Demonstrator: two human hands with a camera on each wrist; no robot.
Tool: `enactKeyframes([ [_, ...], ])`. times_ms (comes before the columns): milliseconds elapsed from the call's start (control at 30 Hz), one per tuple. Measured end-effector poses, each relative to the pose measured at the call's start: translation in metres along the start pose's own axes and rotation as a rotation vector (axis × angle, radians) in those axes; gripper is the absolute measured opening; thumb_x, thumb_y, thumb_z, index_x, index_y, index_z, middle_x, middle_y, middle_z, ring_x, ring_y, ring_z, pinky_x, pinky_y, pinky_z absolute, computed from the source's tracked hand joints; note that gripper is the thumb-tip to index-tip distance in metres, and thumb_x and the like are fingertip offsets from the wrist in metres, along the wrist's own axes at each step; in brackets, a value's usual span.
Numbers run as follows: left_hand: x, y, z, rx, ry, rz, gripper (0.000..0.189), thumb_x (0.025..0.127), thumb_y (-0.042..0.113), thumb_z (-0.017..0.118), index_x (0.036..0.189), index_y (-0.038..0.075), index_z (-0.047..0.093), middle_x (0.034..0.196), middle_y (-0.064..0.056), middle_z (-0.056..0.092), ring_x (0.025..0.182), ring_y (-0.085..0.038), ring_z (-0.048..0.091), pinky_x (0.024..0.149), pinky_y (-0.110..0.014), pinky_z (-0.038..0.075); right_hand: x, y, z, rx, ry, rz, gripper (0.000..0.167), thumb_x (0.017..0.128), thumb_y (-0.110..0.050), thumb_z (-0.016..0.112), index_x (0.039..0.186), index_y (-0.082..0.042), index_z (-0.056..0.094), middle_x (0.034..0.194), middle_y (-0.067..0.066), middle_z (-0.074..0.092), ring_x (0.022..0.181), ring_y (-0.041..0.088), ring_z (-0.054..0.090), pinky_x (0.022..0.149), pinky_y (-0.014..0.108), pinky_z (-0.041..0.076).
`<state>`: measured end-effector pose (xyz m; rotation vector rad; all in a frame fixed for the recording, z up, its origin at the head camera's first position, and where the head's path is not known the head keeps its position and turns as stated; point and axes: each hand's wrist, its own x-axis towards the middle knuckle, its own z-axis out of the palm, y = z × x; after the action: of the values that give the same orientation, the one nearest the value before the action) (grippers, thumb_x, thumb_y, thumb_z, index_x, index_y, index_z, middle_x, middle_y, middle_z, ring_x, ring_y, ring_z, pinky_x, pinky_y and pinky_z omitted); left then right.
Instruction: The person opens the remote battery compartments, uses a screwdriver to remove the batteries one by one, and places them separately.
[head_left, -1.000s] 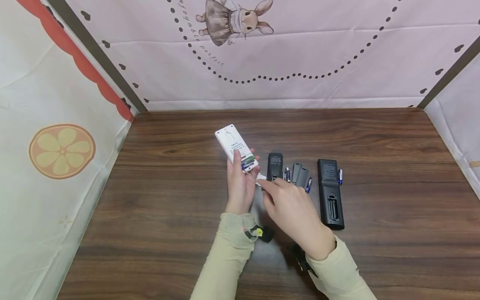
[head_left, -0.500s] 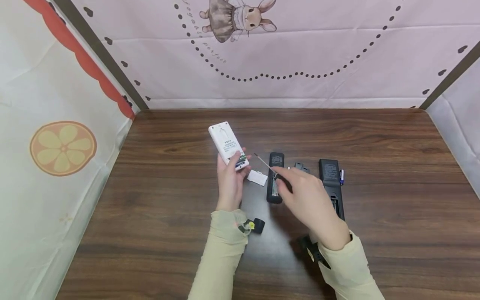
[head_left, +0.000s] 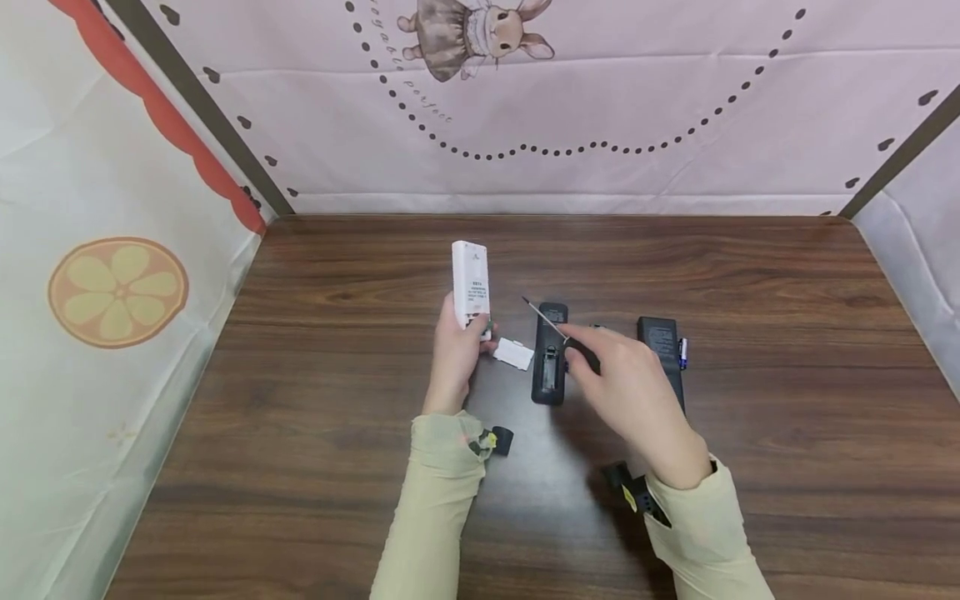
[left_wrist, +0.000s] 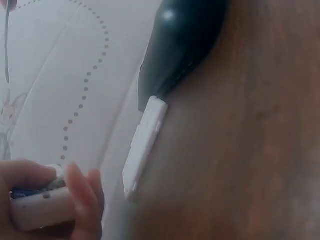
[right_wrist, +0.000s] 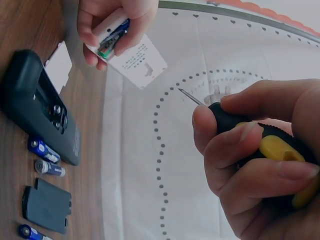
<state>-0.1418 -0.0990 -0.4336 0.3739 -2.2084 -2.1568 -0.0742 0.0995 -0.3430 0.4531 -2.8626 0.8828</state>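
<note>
Upright in my left hand point(head_left: 452, 358) is a white remote control point(head_left: 470, 279), back side showing. Thumb and fingers grip its lower end, around an uncovered battery compartment with blue and green batteries point(right_wrist: 116, 37) inside. My right hand point(head_left: 637, 396) grips a small screwdriver by its black and yellow handle point(right_wrist: 280, 149). The thin metal shaft points up and left, its tip apart from the white remote. Between the hands a white battery cover point(head_left: 513, 354) lies on the table, beside a black remote point(head_left: 539, 387) with its battery compartment uncovered.
A larger black remote point(head_left: 661, 337) lies to the right, partly behind my right hand, with a blue battery point(head_left: 683, 353) alongside. In the right wrist view, loose batteries point(right_wrist: 44, 149) and a dark grey battery cover point(right_wrist: 47, 206) lie near the smaller black remote.
The screwdriver has moved away from the white remote, to the right and up. My left hand has turned the white remote from a slant to nearly upright. The white cover has come into fuller view.
</note>
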Motion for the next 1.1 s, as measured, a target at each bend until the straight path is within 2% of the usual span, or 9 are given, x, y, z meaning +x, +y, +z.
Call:
enactKeyframes([
  [67, 0.004, 0.001, 0.001, 0.103, -0.008, 0.028, 0.045, 0.085, 0.006, 0.050, 0.127, 0.016, 0.038, 0.095, -0.014, 0.056, 0.070, -0.023, 0.059, 0.054, -0.036, 0.053, 0.001, 0.002, -0.001, 0.001, 0.004, 0.011, 0.032, 0.088, -0.021, 0.052, 0.119, -0.023, 0.058, 0.093, -0.003, 0.062, 0.052, 0.012, 0.039, 0.048, 0.027, 0.033],
  [167, 0.010, 0.002, 0.004, 0.312, -0.022, 0.088, 0.051, 0.083, 0.009, 0.050, 0.131, 0.018, 0.037, 0.098, -0.012, 0.057, 0.067, -0.023, 0.058, 0.053, -0.036, 0.052, 0.001, 0.006, -0.002, 0.002, 0.001, 0.036, 0.032, 0.088, -0.022, 0.052, 0.119, -0.024, 0.057, 0.097, -0.003, 0.062, 0.059, 0.013, 0.045, 0.052, 0.028, 0.035],
  [300, 0.017, 0.003, 0.007, 0.600, -0.055, 0.153, 0.055, 0.082, 0.013, 0.052, 0.134, 0.020, 0.036, 0.117, -0.009, 0.054, 0.091, -0.025, 0.057, 0.075, -0.040, 0.048, 0.002, 0.010, -0.001, 0.010, -0.019, 0.052, 0.032, 0.088, -0.021, 0.052, 0.119, -0.022, 0.057, 0.104, -0.001, 0.062, 0.069, 0.014, 0.050, 0.057, 0.029, 0.037],
  [367, 0.020, 0.003, 0.009, 0.693, -0.079, 0.182, 0.057, 0.081, 0.011, 0.053, 0.134, 0.020, 0.037, 0.122, -0.008, 0.052, 0.103, -0.024, 0.051, 0.085, -0.041, 0.042, 0.002, 0.011, -0.001, 0.014, -0.022, 0.046, 0.032, 0.088, -0.021, 0.053, 0.119, -0.021, 0.058, 0.103, -0.001, 0.062, 0.069, 0.014, 0.050, 0.057, 0.029, 0.037],
  [433, 0.021, 0.003, 0.011, 0.744, -0.109, 0.197, 0.060, 0.079, 0.008, 0.055, 0.135, 0.021, 0.036, 0.121, -0.008, 0.052, 0.105, -0.024, 0.050, 0.088, -0.041, 0.039, 0.002, 0.013, 0.000, 0.013, -0.017, 0.040, 0.032, 0.088, -0.021, 0.053, 0.119, -0.021, 0.058, 0.104, -0.001, 0.062, 0.072, 0.013, 0.051, 0.059, 0.030, 0.038],
  [633, 0.020, 0.007, 0.020, 0.792, -0.162, 0.223, 0.068, 0.075, 0.002, 0.058, 0.136, 0.021, 0.035, 0.108, -0.008, 0.052, 0.093, -0.022, 0.050, 0.082, -0.038, 0.042, 0.005, 0.018, -0.002, 0.009, -0.006, 0.053, 0.032, 0.088, -0.021, 0.053, 0.119, -0.022, 0.058, 0.106, 0.000, 0.062, 0.080, 0.013, 0.055, 0.065, 0.033, 0.043],
  [800, 0.018, 0.007, 0.024, 0.786, -0.142, 0.212, 0.067, 0.075, 0.004, 0.059, 0.136, 0.019, 0.035, 0.110, -0.010, 0.051, 0.093, -0.023, 0.050, 0.081, -0.038, 0.043, 0.006, 0.019, -0.002, 0.017, -0.013, 0.059, 0.032, 0.088, -0.021, 0.053, 0.119, -0.021, 0.058, 0.104, -0.001, 0.062, 0.072, 0.013, 0.052, 0.060, 0.030, 0.040],
  [967, 0.018, 0.005, 0.028, 0.770, -0.121, 0.201, 0.063, 0.078, 0.013, 0.063, 0.135, 0.020, 0.037, 0.109, -0.011, 0.050, 0.092, -0.025, 0.050, 0.080, -0.039, 0.043, 0.006, 0.020, -0.003, 0.019, -0.014, 0.059, 0.032, 0.088, -0.021, 0.053, 0.119, -0.021, 0.058, 0.101, -0.001, 0.062, 0.068, 0.012, 0.049, 0.057, 0.028, 0.038],
  [1100, 0.019, 0.004, 0.032, 0.723, -0.114, 0.158, 0.060, 0.081, 0.021, 0.063, 0.135, 0.022, 0.037, 0.109, -0.010, 0.048, 0.091, -0.023, 0.049, 0.079, -0.039, 0.043, 0.007, 0.022, -0.002, 0.014, -0.021, 0.062, 0.031, 0.088, -0.021, 0.053, 0.119, -0.020, 0.058, 0.102, -0.001, 0.062, 0.067, 0.013, 0.049, 0.056, 0.029, 0.038],
])
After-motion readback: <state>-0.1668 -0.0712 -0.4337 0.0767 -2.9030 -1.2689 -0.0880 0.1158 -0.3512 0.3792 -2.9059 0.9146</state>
